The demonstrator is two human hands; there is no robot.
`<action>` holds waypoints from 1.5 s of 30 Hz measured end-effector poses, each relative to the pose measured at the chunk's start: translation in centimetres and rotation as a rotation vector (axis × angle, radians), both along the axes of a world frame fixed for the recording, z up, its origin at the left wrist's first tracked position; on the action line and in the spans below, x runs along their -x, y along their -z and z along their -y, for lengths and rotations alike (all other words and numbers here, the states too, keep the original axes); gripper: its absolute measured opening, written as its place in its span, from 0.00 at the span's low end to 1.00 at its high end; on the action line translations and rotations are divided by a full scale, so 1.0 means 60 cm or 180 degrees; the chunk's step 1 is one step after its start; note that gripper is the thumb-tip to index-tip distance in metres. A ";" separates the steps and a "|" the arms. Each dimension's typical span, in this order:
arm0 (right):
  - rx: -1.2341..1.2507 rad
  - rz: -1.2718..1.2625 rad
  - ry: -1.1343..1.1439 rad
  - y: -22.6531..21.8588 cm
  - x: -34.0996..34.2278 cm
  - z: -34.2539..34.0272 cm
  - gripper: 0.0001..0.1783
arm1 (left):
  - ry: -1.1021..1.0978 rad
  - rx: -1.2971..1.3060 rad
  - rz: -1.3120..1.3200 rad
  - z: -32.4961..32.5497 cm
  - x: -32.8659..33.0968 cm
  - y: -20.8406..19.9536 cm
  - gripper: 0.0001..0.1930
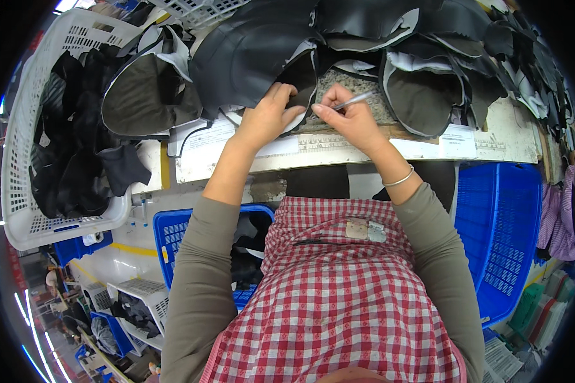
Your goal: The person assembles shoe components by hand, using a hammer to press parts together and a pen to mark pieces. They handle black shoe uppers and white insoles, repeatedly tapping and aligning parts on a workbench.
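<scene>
Left hand (271, 116), thumb parted, rests on the black piece (246, 67), seemingly steadying it; right hand (354, 121), beside that piece, pinches a pen (359, 99), perhaps for control.

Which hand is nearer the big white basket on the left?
Left. The left hand touches a black piece right of the white basket; the right hand, holding a pen-like tool, is farther right.

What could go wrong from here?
The right hand holds a silver pen close to the left hand, so a slip might poke it. The curved black piece that the left hand touches may shift. A dark flap sticks out past the white basket's right rim and could snag.
</scene>
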State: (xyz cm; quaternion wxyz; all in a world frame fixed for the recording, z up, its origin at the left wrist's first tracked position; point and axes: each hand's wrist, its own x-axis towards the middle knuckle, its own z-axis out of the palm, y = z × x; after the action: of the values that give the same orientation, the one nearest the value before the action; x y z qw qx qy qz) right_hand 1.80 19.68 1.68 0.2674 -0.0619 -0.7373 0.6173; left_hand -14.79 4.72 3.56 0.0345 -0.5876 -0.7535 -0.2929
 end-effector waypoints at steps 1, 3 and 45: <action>0.0048 0.0050 0.0046 0.001 0.007 0.009 0.13 | -0.0015 -0.0066 0.0054 -0.002 0.001 0.005 0.15; 0.0014 0.0071 0.0065 0.004 0.021 0.022 0.14 | -0.0082 -0.0099 0.0392 -0.004 0.008 0.015 0.14; 0.0743 0.0024 -0.0213 0.023 -0.010 -0.007 0.13 | 0.4623 -0.2985 0.6779 -0.050 0.020 -0.321 0.17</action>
State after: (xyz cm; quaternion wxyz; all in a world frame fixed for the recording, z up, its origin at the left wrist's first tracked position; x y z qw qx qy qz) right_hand 2.37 20.09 0.30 0.2347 -0.0702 -0.6631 0.7073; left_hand -16.02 7.71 22.82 -0.5218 -0.2729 0.2277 -0.7755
